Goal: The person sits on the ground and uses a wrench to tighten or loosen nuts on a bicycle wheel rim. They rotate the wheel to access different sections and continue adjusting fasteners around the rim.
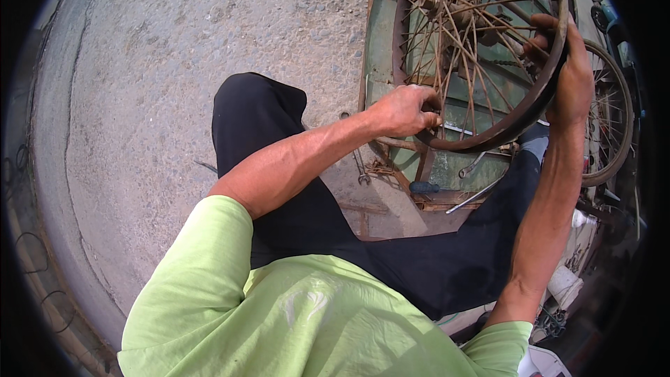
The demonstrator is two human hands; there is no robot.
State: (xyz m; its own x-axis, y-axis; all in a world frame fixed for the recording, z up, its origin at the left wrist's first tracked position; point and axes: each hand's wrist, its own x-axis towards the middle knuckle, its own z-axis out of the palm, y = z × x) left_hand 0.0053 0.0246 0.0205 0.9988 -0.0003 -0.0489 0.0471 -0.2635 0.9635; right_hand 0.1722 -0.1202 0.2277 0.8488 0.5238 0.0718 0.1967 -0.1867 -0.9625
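A rusty spoked wheel (457,145) with a dark tyre stands tilted in front of me at the upper right. My left hand (410,111) is at the wheel's lower left, its thumb and fingers pinched together on a spoke just inside the rim; the fingertips partly hide that spoke. My right hand (572,73) wraps round the tyre and rim on the right side, fingers reaching in among the spokes. The rusty hub (430,3) shows near the top, with many spokes crossing below it.
Behind the wheel is a worn green metal panel (380,56) in a rusty frame. Below lie a wrench (363,179), a dark-handled screwdriver (423,187), a shiny spanner (472,165) and a metal rod (474,197). A second wheel (620,157) stands at right. Rough concrete (174,63) spreads left.
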